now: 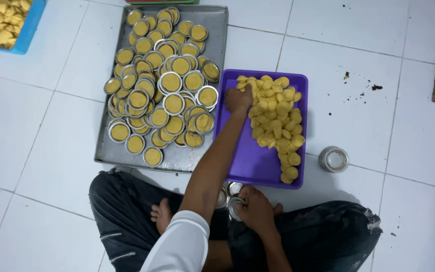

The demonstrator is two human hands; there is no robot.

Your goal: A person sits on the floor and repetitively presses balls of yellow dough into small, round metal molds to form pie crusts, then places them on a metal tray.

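Observation:
My left hand (238, 98) reaches out to the purple tray (247, 161), its fingers curled down onto the yellow dough pieces (278, 121) at the top left corner of the pile. Close to my lap, my right hand (256, 207) grips a small round metal mould (234, 205). Two more empty moulds (227, 191) lie beside it, between my crossed legs and the purple tray.
A large grey metal tray (217, 30) to the left holds several dough-filled moulds (167, 85). A blue container (28, 27) of yellow pieces sits at the top left. One metal mould (334, 159) stands on the white tiles right of the purple tray. Dark crumbs (376, 87) lie beyond.

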